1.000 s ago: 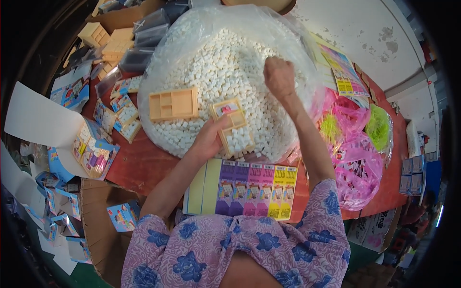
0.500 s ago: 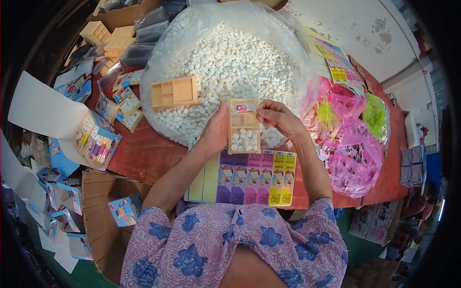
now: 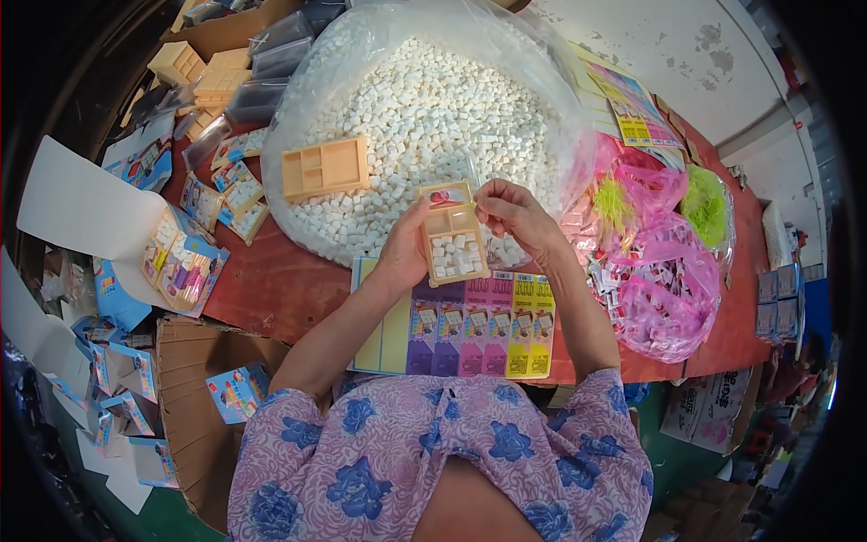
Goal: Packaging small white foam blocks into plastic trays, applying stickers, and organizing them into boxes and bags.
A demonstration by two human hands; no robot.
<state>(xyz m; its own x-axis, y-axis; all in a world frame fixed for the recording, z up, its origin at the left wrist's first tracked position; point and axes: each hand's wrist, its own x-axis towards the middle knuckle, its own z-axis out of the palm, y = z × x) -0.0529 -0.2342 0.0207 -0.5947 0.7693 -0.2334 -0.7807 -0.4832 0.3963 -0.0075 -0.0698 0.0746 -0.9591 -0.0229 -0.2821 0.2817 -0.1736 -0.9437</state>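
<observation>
The tan plastic compartment tray (image 3: 454, 235) is held above the near edge of the red surface (image 3: 271, 289). Left hand (image 3: 405, 251) grips its side; right hand (image 3: 508, 210) pinches its top corner. Lower compartment is filled with small white blocks (image 3: 456, 257); upper compartments appear empty.

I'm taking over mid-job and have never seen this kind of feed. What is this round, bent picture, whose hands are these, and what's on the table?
This is one fisheye camera worn on a person's head, looking down; that is why edges bend. There is no machine, only two bare hands. The left hand holds a small tan tray, its lower compartment filled with white pieces. The right hand pinches at the tray's top edge. Behind lies a big clear bag of white pieces with an empty tray on it. Colourful printed cards lie on the red table, pink bags to the right.
</observation>
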